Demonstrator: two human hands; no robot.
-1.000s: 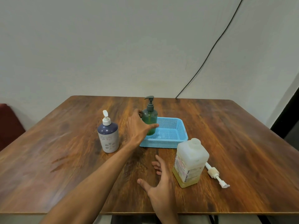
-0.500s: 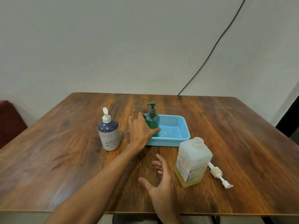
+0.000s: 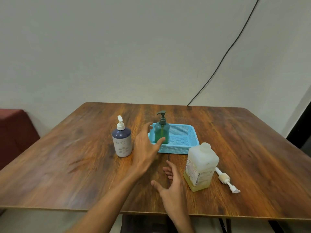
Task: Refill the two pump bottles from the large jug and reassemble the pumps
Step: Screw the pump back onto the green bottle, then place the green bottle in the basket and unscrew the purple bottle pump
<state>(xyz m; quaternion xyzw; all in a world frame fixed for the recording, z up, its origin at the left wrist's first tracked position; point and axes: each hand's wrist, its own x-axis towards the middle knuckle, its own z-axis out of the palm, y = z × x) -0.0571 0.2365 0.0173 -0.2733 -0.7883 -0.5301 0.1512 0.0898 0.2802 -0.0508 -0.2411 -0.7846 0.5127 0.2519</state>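
A green pump bottle (image 3: 161, 132) stands upright in the left end of a blue mesh basket (image 3: 183, 145), its pump fitted. A purple and white pump bottle (image 3: 121, 140) stands on the table to the left, with its white pump on. The large translucent jug (image 3: 201, 167), uncapped and holding a little yellow liquid, stands at the front right. Its white pump (image 3: 226, 179) lies on the table to the right of it. My left hand (image 3: 145, 148) hovers open just in front of the green bottle, apart from it. My right hand (image 3: 171, 187) rests open left of the jug.
The wooden table (image 3: 67, 165) has its front edge close to me. A black cable (image 3: 223, 54) runs down the wall to the table's back edge. A red seat (image 3: 15, 128) stands at the far left.
My left hand has let go of the green bottle after setting it down in the basket and has drawn back a little. The right hand has barely moved.
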